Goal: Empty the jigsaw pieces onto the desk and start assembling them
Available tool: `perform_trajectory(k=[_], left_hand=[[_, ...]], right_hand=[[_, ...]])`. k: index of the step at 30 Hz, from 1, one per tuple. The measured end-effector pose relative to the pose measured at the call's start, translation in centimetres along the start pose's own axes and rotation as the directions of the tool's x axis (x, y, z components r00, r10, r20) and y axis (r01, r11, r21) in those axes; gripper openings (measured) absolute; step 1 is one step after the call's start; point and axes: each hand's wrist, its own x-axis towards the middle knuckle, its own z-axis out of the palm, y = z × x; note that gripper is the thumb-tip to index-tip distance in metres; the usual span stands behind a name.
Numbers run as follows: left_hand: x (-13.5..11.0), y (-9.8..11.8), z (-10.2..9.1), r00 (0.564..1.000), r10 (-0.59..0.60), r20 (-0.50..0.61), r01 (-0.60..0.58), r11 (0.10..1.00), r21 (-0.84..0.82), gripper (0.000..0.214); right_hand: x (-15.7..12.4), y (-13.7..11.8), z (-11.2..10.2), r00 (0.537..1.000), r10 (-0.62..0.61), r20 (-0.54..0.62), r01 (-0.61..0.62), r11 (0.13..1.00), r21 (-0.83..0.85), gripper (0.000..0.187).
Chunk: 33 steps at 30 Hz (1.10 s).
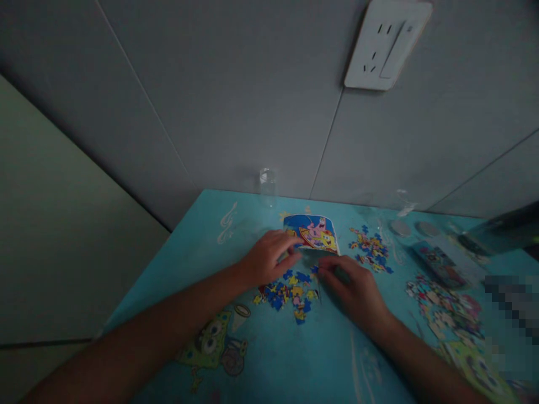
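My left hand (273, 258) is at the lower left corner of a curved picture card (318, 233) with yellow and pink cartoon figures on blue. Its fingertips overlap the card's edge, and thumb and forefinger are apart with nothing visible between them. Thumb and forefinger of my right hand (347, 276) are pinched on a small blue puzzle piece (314, 269), just below the card. A loose heap of blue, yellow and pink puzzle pieces (288, 292) lies beneath and between both hands.
Another puzzle pile (370, 249) lies right of the card, and a larger multicoloured pile (448, 311) farther right. Two round lids (400, 227) and a clear packet (442, 264) lie nearby. A transparent cylinder (268, 188) stands against the wall. The turquoise table (177, 269) has printed cartoons.
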Motion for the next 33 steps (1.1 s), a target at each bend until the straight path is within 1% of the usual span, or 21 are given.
perform_trajectory(k=[2, 3, 6, 9, 12, 13, 15, 16, 18, 20, 23, 25, 29, 33], left_hand=[[-0.2, 0.8, 0.2, 0.990, 0.099, 0.098, -0.102, 0.995, 0.022, 0.031], [-0.3, 1.2, 0.4, 0.983, 0.131, 0.126, -0.135, 0.991, 0.023, 0.030], [-0.6, 1.8, 1.0, 0.974, 0.178, 0.140, -0.183, 0.983, 0.024, 0.023], [-0.6, 1.6, 1.1, 0.976, 0.181, 0.122, -0.184, 0.983, 0.014, 0.019], [-0.4, 1.1, 0.6, 0.988, 0.139, 0.064, -0.138, 0.990, -0.013, 0.015], [-0.3, 1.0, 0.3, 0.994, 0.104, 0.030, -0.104, 0.994, -0.018, 0.015], [-0.4, 0.6, -0.5, 0.999, -0.003, -0.051, 0.001, 1.000, -0.029, 0.015], [-0.6, 0.4, -0.8, 0.994, -0.069, -0.085, 0.066, 0.997, -0.036, 0.015], [-1.3, -0.2, -1.4, 0.975, -0.188, -0.116, 0.185, 0.982, -0.038, 0.015], [-2.2, -0.7, -1.8, 0.960, -0.250, -0.122, 0.251, 0.968, -0.010, 0.014], [-3.2, -1.3, -1.7, 0.957, -0.259, -0.132, 0.267, 0.963, 0.044, 0.012], [-3.4, -1.3, -1.5, 0.964, -0.244, -0.108, 0.252, 0.966, 0.064, 0.011], [-2.9, -0.8, -1.3, 0.981, -0.192, 0.016, 0.189, 0.976, 0.107, 0.010], [-2.8, -0.5, -1.5, 0.986, -0.151, 0.071, 0.136, 0.974, 0.179, 0.010]], right_hand=[[0.1, -0.9, 0.4, 0.999, 0.037, -0.025, -0.035, 0.997, 0.071, 0.017], [0.1, -1.3, 0.6, 0.998, 0.054, -0.029, -0.050, 0.993, 0.105, 0.017], [0.2, -2.3, 1.1, 0.995, 0.085, -0.048, -0.077, 0.984, 0.160, 0.017], [0.3, -2.4, 1.7, 0.992, 0.105, -0.067, -0.094, 0.985, 0.146, 0.018], [0.2, -1.7, 2.0, 0.995, 0.077, -0.070, -0.069, 0.992, 0.108, 0.019], [0.2, -1.4, 2.1, 0.997, 0.044, -0.060, -0.039, 0.995, 0.088, 0.019], [0.3, -1.0, 2.2, 0.999, -0.041, -0.012, 0.042, 0.999, 0.032, 0.019], [0.3, -0.9, 2.2, 0.996, -0.081, 0.024, 0.081, 0.997, -0.001, 0.020], [0.4, -1.0, 2.2, 0.985, -0.146, 0.091, 0.152, 0.986, -0.064, 0.023], [0.3, -1.3, 2.3, 0.967, -0.204, 0.156, 0.224, 0.966, -0.127, 0.028], [0.2, -1.8, 2.3, 0.936, -0.248, 0.251, 0.306, 0.924, -0.228, 0.034], [0.1, -1.8, 2.4, 0.925, -0.252, 0.283, 0.329, 0.905, -0.271, 0.033], [-0.3, -1.5, 2.2, 0.922, -0.267, 0.279, 0.344, 0.898, -0.276, 0.031], [-0.7, -1.2, 1.8, 0.926, -0.264, 0.271, 0.334, 0.907, -0.257, 0.031]])
